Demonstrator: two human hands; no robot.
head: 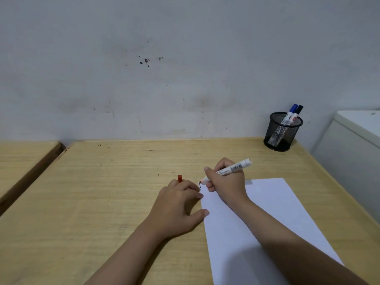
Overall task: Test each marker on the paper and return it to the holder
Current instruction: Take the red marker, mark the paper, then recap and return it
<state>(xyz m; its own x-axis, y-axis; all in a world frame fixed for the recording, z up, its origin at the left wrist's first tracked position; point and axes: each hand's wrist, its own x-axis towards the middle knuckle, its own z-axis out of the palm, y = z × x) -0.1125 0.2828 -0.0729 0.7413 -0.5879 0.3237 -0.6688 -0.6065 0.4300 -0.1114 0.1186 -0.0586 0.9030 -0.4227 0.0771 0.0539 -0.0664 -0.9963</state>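
My right hand (226, 182) grips an uncapped white marker (232, 168), its tip touching the far left corner of the white paper (257, 219). A short dark mark shows at that corner. My left hand (178, 204) rests on the table by the paper's left edge, fingers curled around a red cap (180, 178) that sticks up behind them; thumb and fingertips touch the paper's edge. A black mesh holder (282, 132) stands at the table's far right corner with a blue-capped marker (292, 112) and a black-capped marker (298, 111) in it.
The wooden table (113, 192) runs against a stained grey wall. A second wooden table (22, 159) sits to the left across a gap. A white cabinet (353, 140) stands to the right of the table.
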